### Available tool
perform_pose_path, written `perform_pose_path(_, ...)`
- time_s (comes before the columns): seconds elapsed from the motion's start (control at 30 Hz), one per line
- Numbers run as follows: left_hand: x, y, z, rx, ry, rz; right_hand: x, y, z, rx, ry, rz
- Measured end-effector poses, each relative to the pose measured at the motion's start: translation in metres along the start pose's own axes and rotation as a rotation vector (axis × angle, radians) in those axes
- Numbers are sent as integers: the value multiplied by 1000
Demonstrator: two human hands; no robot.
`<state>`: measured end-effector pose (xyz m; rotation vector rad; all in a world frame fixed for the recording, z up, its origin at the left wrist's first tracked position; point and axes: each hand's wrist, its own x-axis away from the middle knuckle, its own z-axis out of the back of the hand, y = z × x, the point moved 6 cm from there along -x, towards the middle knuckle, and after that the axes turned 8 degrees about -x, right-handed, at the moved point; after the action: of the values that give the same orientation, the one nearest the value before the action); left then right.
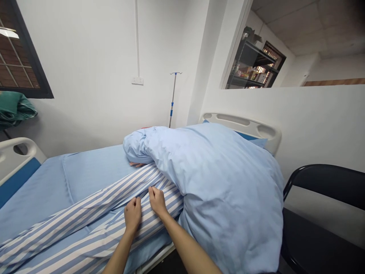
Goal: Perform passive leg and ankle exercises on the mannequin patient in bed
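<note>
A figure in blue-and-white striped trousers [94,217] lies on a hospital bed, its upper part hidden under a light blue quilt [216,179]. My left hand [132,214] rests on the striped fabric with its fingers curled into it. Beside it, my right hand [157,201] pinches the same striped cloth close to the quilt's edge. A hand of the lying figure [137,164] peeks out from under the quilt.
The bed has a light blue sheet [85,171], a white headboard [248,127] and a white footboard [17,152]. A black chair [325,213] stands at the right. An IV pole [172,99] stands by the wall. Green cloth [14,108] hangs at the left.
</note>
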<state>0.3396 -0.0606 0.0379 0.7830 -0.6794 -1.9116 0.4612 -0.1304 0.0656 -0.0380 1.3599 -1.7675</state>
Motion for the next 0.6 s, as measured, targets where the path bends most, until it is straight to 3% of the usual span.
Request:
perform_pose_path(0.13, -3, -2, -2, 78, -47, 74, -1, -2, 1, 1, 14, 2)
perform_pose_path(0.23, -13, 12, -4, 195, -129, 134, -2, 0, 2, -19, 25, -14)
perform_pose_path(0.37, -27, 42, -10, 313, -132, 94, -2, 3, 3, -69, 33, -35)
perform_pose_path(0.47, -26, 44, -24, 328, -100, 110, -2, 4, 4, -100, 36, -42)
perform_pose_path(0.6, -15, 40, -40, 186, -95, 7, -2, 6, 5, -101, 61, -48)
